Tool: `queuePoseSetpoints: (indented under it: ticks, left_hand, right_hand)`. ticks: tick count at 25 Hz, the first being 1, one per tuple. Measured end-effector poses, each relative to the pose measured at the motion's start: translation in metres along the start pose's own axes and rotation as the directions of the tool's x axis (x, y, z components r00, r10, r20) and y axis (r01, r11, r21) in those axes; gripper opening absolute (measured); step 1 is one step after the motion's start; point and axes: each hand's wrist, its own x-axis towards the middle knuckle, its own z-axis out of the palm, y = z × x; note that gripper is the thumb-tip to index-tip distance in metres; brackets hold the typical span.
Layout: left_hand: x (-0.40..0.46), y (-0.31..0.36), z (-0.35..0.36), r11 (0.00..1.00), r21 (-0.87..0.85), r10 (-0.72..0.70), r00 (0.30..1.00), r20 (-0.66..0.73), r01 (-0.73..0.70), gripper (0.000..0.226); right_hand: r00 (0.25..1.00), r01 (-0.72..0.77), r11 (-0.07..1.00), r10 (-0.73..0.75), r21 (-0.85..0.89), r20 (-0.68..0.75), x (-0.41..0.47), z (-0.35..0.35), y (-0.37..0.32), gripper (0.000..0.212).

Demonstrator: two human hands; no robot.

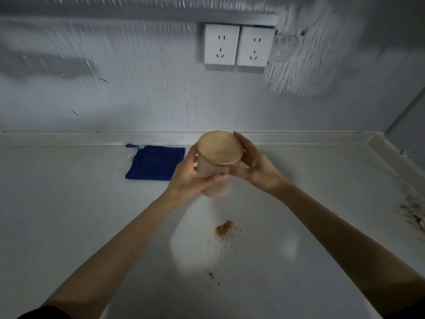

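Your left hand (190,178) wraps its fingers (215,178) round the frosted jar (211,165). Your right hand (255,162) cups the edge of the wooden lid (219,147), its fingers (243,143) curled along the rim. The lid sits on the jar. You hold the jar over the middle of the bench (69,203), towards the back; it looks lifted off the surface.

Just left of your left hand lies one folded blue cloth (154,163), flat against the bench's raised rear lip (92,138). Nearer you, below the jar, is one small heap of brown crumbs (224,227) and a thinner scatter (210,275) closer still. Two wall sockets (221,44) sit side by side straight above the jar.

A brown smear (414,212) marks the right edge. The wall (138,88) closes the back and a corner closes the right. The bench lies open on the left and towards you.
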Motion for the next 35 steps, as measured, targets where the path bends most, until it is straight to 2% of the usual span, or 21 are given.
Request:
queuePoseSetpoints:
  ticks: [3,7,11,16,19,23,29,35]
  left_hand:
    - [0.009,0.049,-0.020,0.992,0.042,0.119,0.993,-0.016,-0.119,0.084]
    - [0.020,0.128,-0.047,0.955,0.075,0.292,0.956,-0.034,-0.288,0.083]
    - [0.028,0.203,-0.079,0.902,0.088,0.428,0.902,-0.052,-0.423,0.076]
    - [0.032,0.280,-0.106,0.818,0.135,0.571,0.818,-0.071,-0.560,0.070]
    - [0.039,0.321,-0.119,0.783,0.141,0.619,0.782,-0.072,-0.606,0.059]
    - [0.052,0.370,-0.136,0.763,0.204,0.640,0.761,-0.110,-0.613,0.057]
    - [0.077,0.412,-0.151,0.754,0.207,0.656,0.729,-0.196,-0.623,0.044]
    - [0.121,0.423,-0.157,0.774,0.245,0.632,0.735,-0.245,-0.584,0.059]
  right_hand:
    - [0.986,0.164,0.986,-0.164,-0.006,0.017,0.002,-0.023,-0.046,0.080]
    - [0.943,0.329,0.943,-0.330,-0.044,-0.029,0.000,-0.051,-0.127,0.076]
    - [0.865,0.482,0.868,-0.493,-0.117,-0.093,-0.005,-0.076,-0.211,0.061]
    - [0.766,0.600,0.770,-0.631,-0.215,-0.123,-0.006,-0.096,-0.286,0.063]
    - [0.728,0.645,0.737,-0.673,-0.204,-0.130,0.000,-0.107,-0.325,0.053]
    - [0.705,0.671,0.714,-0.698,-0.199,-0.125,0.010,-0.120,-0.374,0.044]
    - [0.727,0.642,0.736,-0.673,-0.213,-0.133,0.036,-0.130,-0.424,0.060]
    - [0.745,0.615,0.783,-0.616,-0.094,-0.256,0.077,-0.137,-0.424,0.064]
